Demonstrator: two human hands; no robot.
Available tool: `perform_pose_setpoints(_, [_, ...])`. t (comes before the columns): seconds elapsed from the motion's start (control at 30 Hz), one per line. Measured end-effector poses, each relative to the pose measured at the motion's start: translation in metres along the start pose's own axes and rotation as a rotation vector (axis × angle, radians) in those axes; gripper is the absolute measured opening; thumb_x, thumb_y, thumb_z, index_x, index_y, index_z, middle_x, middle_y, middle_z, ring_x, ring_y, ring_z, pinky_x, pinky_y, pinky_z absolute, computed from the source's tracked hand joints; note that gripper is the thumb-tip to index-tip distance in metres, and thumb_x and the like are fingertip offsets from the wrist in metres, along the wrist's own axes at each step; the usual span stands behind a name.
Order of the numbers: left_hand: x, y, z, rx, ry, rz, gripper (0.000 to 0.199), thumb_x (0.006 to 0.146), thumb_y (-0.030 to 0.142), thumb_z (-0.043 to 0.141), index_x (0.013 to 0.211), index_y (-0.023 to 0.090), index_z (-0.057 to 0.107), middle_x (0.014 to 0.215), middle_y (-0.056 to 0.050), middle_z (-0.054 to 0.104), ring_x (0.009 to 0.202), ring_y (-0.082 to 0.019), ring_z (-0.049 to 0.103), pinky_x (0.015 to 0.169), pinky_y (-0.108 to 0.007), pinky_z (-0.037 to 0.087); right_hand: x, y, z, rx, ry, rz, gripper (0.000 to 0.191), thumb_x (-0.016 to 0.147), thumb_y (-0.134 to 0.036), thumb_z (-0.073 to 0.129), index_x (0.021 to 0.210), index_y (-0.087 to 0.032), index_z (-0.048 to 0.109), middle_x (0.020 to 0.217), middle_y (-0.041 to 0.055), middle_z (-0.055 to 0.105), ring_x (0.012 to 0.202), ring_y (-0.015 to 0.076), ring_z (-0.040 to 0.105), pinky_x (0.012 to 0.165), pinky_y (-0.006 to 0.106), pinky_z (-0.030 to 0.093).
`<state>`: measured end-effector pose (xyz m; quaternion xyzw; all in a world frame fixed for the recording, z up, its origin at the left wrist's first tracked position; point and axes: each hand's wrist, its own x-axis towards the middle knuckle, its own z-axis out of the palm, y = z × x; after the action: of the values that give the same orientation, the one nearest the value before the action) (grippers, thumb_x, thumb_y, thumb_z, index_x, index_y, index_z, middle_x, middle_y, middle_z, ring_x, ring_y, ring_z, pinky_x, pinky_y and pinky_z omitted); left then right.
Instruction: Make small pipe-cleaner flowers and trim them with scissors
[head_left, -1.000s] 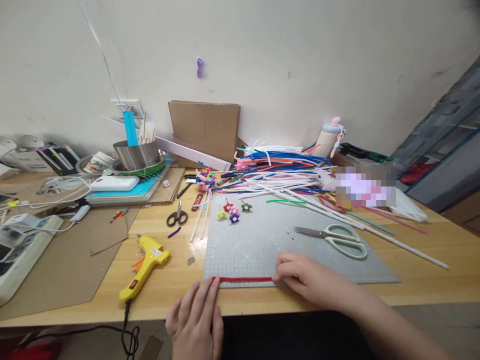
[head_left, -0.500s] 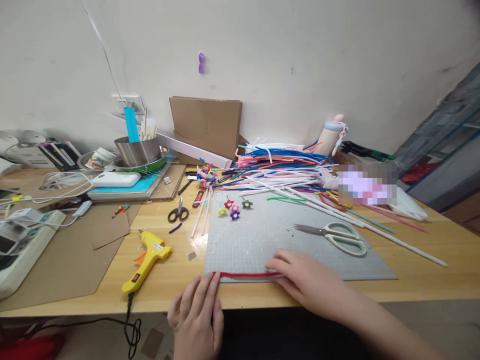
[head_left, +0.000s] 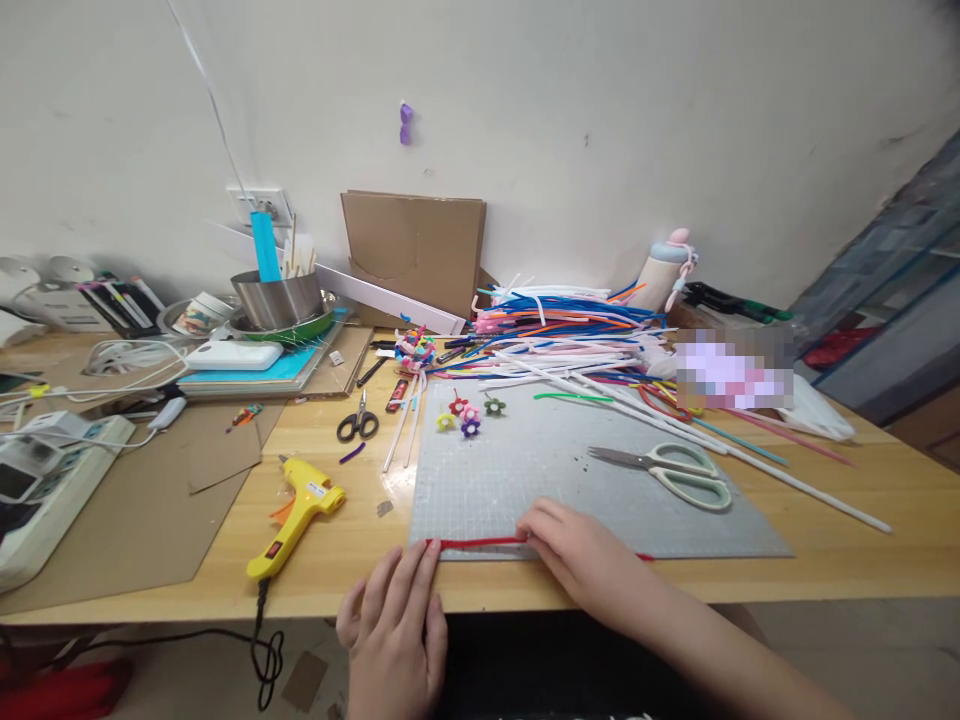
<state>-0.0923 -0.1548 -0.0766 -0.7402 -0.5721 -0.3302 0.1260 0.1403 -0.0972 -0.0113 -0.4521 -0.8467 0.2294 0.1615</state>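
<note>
A red pipe cleaner (head_left: pixel 480 543) runs along the front edge of the grey cutting mat (head_left: pixel 510 480). My left hand (head_left: pixel 397 620) lies at the mat's front left corner, fingers extended, with fingertips pressing the strip's left end. Farther right, my right hand (head_left: pixel 574 550) pinches the strip between thumb and fingers; a short red end shows beyond the wrist. On the mat behind are several small felt-like flowers (head_left: pixel 469 418) and large scissors (head_left: pixel 667 470) with pale green handles.
Left of the mat lie a yellow glue gun (head_left: pixel 300 515) and small black scissors (head_left: pixel 358 422). A heap of coloured pipe cleaners (head_left: pixel 562 330) spreads behind the mat. Cardboard (head_left: pixel 416 250) leans on the wall. At the far left is a power strip (head_left: pixel 82 480).
My right hand has slid left along the red pipe cleaner and now pinches it, with its far end showing on the right. My left hand has stayed in place.
</note>
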Motion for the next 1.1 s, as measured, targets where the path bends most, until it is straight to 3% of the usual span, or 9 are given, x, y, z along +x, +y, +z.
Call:
perform_pose_setpoints(0.57, [0.0, 0.001, -0.001, -0.012, -0.001, -0.008, 0.051, 0.078, 0.014, 0.05, 0.128, 0.027, 0.05, 0.119, -0.001, 0.063, 0.111, -0.024, 0.049, 0.095, -0.039, 0.023, -0.002, 0.007, -0.006, 0.025, -0.137, -0.06, 0.023, 0.09, -0.01, 0.037, 0.082, -0.019, 0.057, 0.086, 0.0004, 0.052, 0.075, 0.0102, 0.051, 0.068, 0.023, 0.04])
perform_pose_setpoints(0.77, [0.001, -0.005, -0.003, 0.056, -0.031, 0.068, 0.052, 0.077, 0.016, 0.052, 0.128, 0.025, 0.05, 0.12, -0.001, 0.062, 0.11, -0.024, 0.05, 0.093, -0.039, 0.026, -0.002, 0.006, -0.002, -0.152, -0.139, -0.089, 0.02, 0.087, -0.007, 0.039, 0.082, -0.019, 0.056, 0.085, 0.0002, 0.05, 0.07, 0.0098, 0.048, 0.061, 0.021, 0.034])
perform_pose_setpoints(0.93, [0.002, -0.009, -0.005, 0.119, -0.069, 0.125, 0.055, 0.076, 0.017, 0.053, 0.13, 0.023, 0.048, 0.122, 0.0, 0.06, 0.112, -0.023, 0.048, 0.093, -0.039, 0.025, -0.002, 0.009, 0.001, -0.402, -0.108, -0.202, 0.015, 0.085, -0.009, 0.047, 0.075, -0.018, 0.052, 0.077, -0.0013, 0.048, 0.064, 0.0105, 0.041, 0.055, 0.024, 0.026])
perform_pose_setpoints(1.1, [0.001, -0.008, -0.007, 0.12, -0.062, 0.122, 0.054, 0.076, 0.017, 0.054, 0.129, 0.022, 0.049, 0.122, 0.0, 0.06, 0.112, -0.023, 0.048, 0.092, -0.039, 0.026, 0.004, 0.011, -0.004, -0.356, -0.106, -0.254, 0.018, 0.085, -0.008, 0.047, 0.071, -0.018, 0.052, 0.073, -0.0023, 0.049, 0.061, 0.0092, 0.041, 0.053, 0.024, 0.025])
